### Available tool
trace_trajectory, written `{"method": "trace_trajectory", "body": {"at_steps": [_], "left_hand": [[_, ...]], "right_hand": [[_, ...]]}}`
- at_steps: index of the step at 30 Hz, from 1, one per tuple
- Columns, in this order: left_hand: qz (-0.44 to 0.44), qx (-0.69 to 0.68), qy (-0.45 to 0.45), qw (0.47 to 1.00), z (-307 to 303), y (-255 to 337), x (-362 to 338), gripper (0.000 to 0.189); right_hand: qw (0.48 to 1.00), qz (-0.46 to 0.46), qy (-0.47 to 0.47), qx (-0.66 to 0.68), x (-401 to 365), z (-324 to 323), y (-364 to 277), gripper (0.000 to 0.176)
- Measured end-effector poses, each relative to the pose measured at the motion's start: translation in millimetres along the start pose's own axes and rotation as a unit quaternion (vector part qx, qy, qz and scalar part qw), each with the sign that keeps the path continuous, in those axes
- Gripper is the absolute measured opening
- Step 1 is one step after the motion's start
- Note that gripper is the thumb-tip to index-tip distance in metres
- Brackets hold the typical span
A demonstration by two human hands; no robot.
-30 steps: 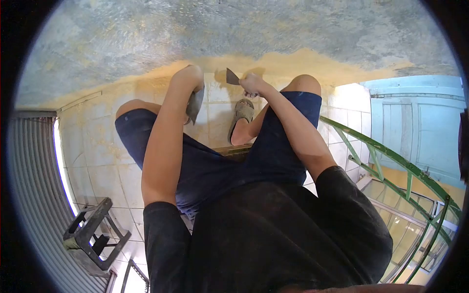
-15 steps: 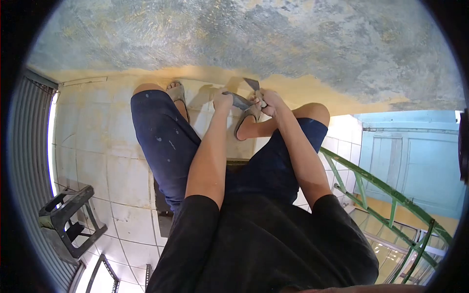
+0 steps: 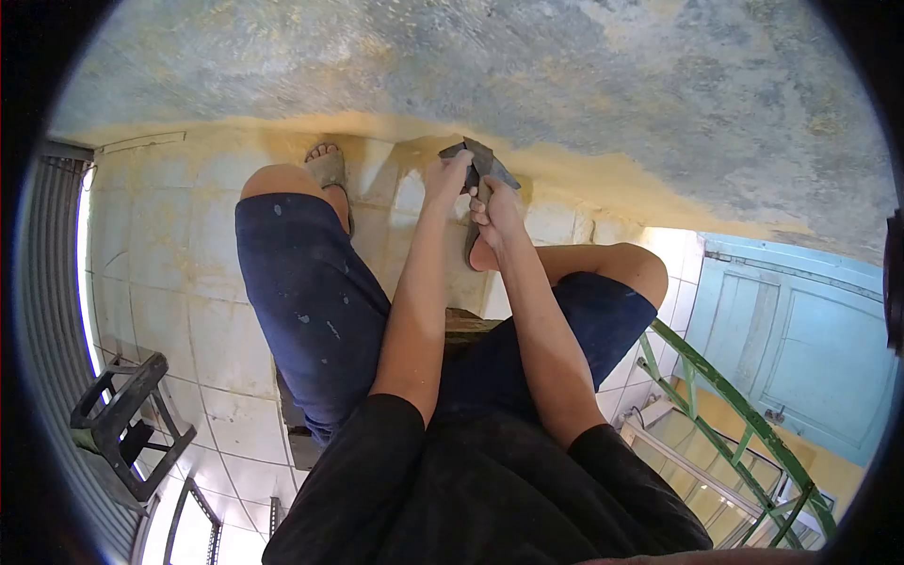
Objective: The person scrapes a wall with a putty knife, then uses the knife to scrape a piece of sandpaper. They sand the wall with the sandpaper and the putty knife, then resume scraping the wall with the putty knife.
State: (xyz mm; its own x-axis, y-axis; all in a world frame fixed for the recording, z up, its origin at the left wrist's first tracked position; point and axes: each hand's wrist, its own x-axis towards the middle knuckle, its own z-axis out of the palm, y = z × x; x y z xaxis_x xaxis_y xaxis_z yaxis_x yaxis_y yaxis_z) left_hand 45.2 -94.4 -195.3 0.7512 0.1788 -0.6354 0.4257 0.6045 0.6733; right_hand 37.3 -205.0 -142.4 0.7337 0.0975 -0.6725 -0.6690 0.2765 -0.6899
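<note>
Low in front of the wall, my two hands are close together above the floor between my knees. My left hand (image 3: 449, 176) is closed on a dark grey flat plate (image 3: 452, 149), whose edge shows past the fingers. In my right hand (image 3: 499, 212) is a scraper (image 3: 484, 166), its handle wrapped by the fingers and its blade pointing up toward the wall. Plate and scraper overlap in this view, right by the fingertips of my left hand. Behind them rises the wall (image 3: 452, 71), coated in mottled grey over a yellow lower band.
My sandalled foot (image 3: 330, 169) rests on the stained white tiles (image 3: 235, 348). A black stool (image 3: 132, 424) stands at the left beside a corrugated shutter (image 3: 56, 330). On the right are a green metal frame (image 3: 725, 395) and a light blue door (image 3: 800, 330).
My hands have come closer together, the left one moving up and right. The scraper and the plate now overlap. My right knee has shifted outward, and the view has moved slightly.
</note>
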Motion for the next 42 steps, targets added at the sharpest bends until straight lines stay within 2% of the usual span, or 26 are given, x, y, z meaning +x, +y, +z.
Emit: {"method": "trace_trajectory", "body": {"at_steps": [1,2,3,5,6,9,11,13,16,19,29,34,37,40,42], "left_hand": [[0.020,0.094,0.005,0.995,1.9,-5.4,3.2,0.030],[0.056,0.093,-0.012,0.994,2.1,-17.0,14.9,0.029],[0.050,0.100,-0.016,0.994,4.8,-18.7,17.3,0.029],[0.028,0.091,-0.012,0.995,12.1,-17.0,13.3,0.028],[0.038,0.057,-0.010,0.998,15.2,-17.1,10.5,0.025],[0.045,0.070,0.010,0.996,16.5,-9.0,6.0,0.024],[0.013,0.055,0.013,0.998,17.1,-1.5,-0.5,0.022],[0.047,0.057,0.048,0.996,16.4,-7.2,8.2,0.026],[-0.001,0.040,0.045,0.998,13.7,-7.0,6.5,0.026],[0.015,0.020,0.037,0.999,14.8,-8.0,7.8,0.025],[-0.008,0.015,0.015,1.000,10.3,1.9,10.8,0.021],[0.037,0.034,0.078,0.996,12.0,-20.6,43.9,0.023],[0.018,0.034,0.036,0.999,10.9,-20.1,33.8,0.023],[0.067,0.094,0.049,0.992,18.1,-16.8,21.1,0.022],[0.052,0.093,0.048,0.993,21.6,-4.8,5.0,0.022]], "right_hand": [[1.000,0.005,0.004,0.004,-3.2,3.5,-1.6,0.012],[1.000,-0.009,-0.006,-0.006,-4.7,7.3,-4.7,0.010],[0.999,-0.026,-0.017,-0.015,-4.3,9.8,-7.5,0.010],[0.999,-0.044,-0.009,-0.010,0.8,11.0,-6.9,0.010],[0.998,-0.066,-0.009,-0.012,1.6,13.4,-7.3,0.011],[0.997,-0.075,-0.019,-0.008,-0.6,18.7,-5.7,0.013],[0.997,-0.080,0.007,0.016,2.1,22.5,-1.3,0.015],[0.996,-0.086,-0.006,0.022,1.9,23.9,-0.9,0.017],[0.995,-0.094,0.019,0.019,4.3,28.5,1.8,0.020],[0.995,-0.089,0.032,0.001,1.2,30.1,-0.9,0.022],[0.995,-0.095,0.036,-0.002,7.4,35.6,-0.8,0.021],[0.997,-0.059,0.045,-0.005,38.5,24.7,6.5,0.019],[0.996,-0.078,0.035,-0.006,38.1,18.7,8.7,0.019],[0.997,-0.073,0.031,-0.003,11.4,20.4,-2.2,0.021],[0.996,-0.081,0.029,0.003,-0.1,25.6,-4.8,0.022]]}}
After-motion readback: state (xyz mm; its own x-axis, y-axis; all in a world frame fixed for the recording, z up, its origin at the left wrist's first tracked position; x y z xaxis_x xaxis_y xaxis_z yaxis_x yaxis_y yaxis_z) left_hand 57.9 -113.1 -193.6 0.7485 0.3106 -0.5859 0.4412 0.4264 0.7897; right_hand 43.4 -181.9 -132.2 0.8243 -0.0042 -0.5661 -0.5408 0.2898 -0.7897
